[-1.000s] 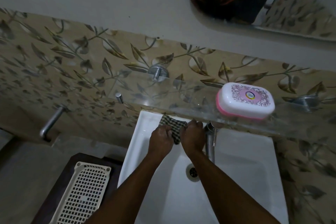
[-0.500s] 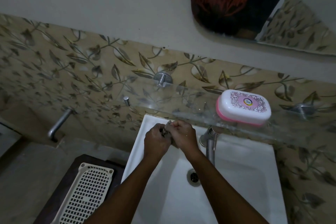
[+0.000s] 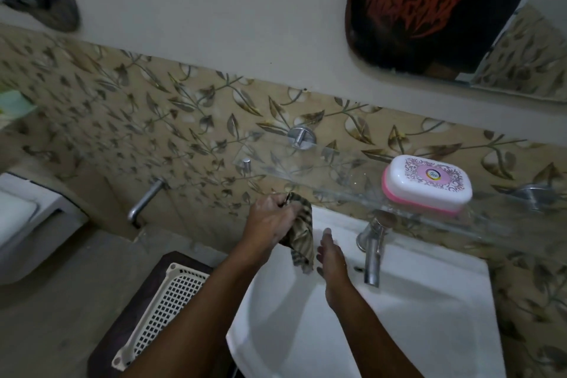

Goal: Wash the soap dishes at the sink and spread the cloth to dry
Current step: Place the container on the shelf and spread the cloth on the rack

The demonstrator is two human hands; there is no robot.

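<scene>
My left hand [image 3: 270, 219] grips the top of a checked cloth [image 3: 302, 239], which hangs down over the back left corner of the white sink [image 3: 429, 316]. Just right of the cloth's lower end, my right hand [image 3: 331, 258] is flat with fingers apart, holding nothing. A white and pink soap dish [image 3: 426, 182] with a closed lid sits on the glass shelf [image 3: 337, 181] above the sink. The steel tap [image 3: 372, 248] stands right of my right hand.
A white perforated tray [image 3: 162, 307] lies on a dark stool at the sink's left. A wall spout [image 3: 144, 201] sticks out of the leaf-patterned tiles. A mirror [image 3: 445, 9] hangs above, and a white toilet tank [image 3: 27, 218] is at far left.
Both hands held the bunched cloth together over the sink. Now my right hand has let go and dropped lower, and the cloth hangs from my left hand alone.
</scene>
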